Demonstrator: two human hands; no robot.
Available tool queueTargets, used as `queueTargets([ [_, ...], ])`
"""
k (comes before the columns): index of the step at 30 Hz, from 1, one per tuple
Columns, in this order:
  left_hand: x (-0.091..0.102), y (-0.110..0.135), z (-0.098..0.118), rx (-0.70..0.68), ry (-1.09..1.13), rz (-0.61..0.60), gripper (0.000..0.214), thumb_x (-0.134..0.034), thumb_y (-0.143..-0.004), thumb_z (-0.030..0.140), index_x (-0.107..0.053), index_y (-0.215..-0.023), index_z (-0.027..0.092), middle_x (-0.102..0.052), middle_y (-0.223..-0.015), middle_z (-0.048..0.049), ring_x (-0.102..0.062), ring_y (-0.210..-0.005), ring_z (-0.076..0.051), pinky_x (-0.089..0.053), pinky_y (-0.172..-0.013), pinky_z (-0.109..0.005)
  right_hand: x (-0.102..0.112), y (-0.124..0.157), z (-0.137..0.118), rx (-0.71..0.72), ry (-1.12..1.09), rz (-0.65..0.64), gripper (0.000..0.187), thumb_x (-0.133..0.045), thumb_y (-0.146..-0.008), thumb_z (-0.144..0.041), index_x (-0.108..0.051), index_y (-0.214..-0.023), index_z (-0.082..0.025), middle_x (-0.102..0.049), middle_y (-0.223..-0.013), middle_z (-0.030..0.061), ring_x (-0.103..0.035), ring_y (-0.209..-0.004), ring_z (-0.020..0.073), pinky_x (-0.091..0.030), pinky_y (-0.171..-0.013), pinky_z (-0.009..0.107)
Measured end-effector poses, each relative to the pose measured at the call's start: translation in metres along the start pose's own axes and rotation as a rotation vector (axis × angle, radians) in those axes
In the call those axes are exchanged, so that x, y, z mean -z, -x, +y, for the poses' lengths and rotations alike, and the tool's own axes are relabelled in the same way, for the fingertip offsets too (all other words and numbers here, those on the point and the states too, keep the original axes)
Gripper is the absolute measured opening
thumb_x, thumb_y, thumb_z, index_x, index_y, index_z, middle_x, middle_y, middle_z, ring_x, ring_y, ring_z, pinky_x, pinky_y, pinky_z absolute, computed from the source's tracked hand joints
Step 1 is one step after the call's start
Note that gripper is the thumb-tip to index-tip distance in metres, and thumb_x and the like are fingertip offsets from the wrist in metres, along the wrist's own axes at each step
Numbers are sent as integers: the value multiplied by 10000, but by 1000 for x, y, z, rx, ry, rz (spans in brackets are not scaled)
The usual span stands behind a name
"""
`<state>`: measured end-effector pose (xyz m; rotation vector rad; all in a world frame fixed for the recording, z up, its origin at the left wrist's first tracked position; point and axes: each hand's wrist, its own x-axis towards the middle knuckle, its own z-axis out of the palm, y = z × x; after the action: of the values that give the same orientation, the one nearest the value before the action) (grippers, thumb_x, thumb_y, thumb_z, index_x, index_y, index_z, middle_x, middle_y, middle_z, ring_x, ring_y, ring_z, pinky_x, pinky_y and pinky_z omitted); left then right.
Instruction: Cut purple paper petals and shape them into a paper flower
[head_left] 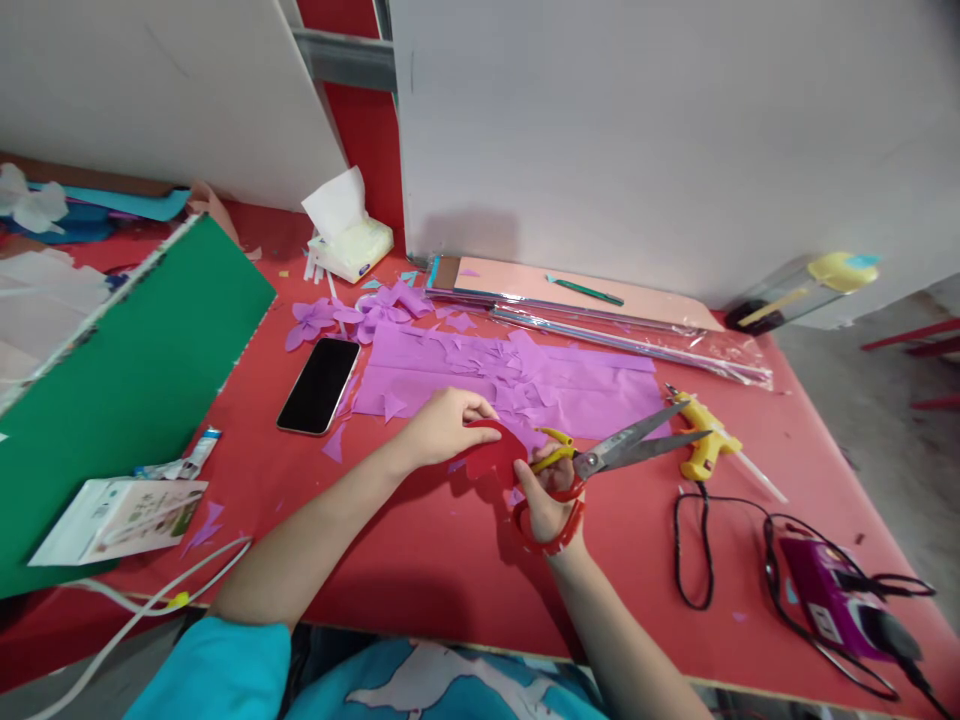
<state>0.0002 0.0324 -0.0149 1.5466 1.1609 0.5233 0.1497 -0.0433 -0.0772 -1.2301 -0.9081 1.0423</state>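
Between both hands is a small red piece with a curved edge [495, 452], perhaps paper or thin foam. My left hand [448, 425] pinches its left side, thumb on top. My right hand [546, 497] has its fingers through the red and yellow handles of a pair of scissors [589, 463], and its thumb presses the red piece's right edge. The scissors' blades stand apart, pointing right, away from the piece. Just beyond the hands lies a purple sheet [592, 385] strewn with purple cut scraps [502, 365].
A phone [319, 385] and purple flowers [375, 310] lie to the left, with a tissue pack [352, 245] behind. A yellow glue gun [703, 430], its cord and a purple power box [832, 595] are right. Wrapped sheets [600, 290] lie along the back; a green board [142, 400] stands left.
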Motion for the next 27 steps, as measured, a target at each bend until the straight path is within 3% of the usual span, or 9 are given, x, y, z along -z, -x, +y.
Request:
queueTargets([
  [11,0,0,1,-41,-21,4,115,-633,-668,187,-631,-769,133,-701,-774,-43,-653,-721,-148,-497,-664,-231,1,1,1,-10,20,-18,231,-622,-698,-234,-412,-792,-215,-410,-743,-36,-445,-648,102,-409,-577,229],
  [19,7,2,2,-150,-86,56,91,-612,-688,191,-652,-759,151,-696,-777,-31,-642,-734,-148,-494,-698,-247,0,0,-2,-19,-36,-41,232,-636,-692,-251,-423,-776,-213,-427,-769,-30,-482,-653,97,-430,-625,251],
  [27,29,7,5,-214,-51,207,102,-621,-698,224,-645,-764,150,-687,-777,-28,-633,-725,-144,-501,-679,-246,5,1,-3,-166,-23,-234,198,-553,-774,-353,-515,-872,-185,-466,-683,-18,-433,-530,84,-361,-479,223],
])
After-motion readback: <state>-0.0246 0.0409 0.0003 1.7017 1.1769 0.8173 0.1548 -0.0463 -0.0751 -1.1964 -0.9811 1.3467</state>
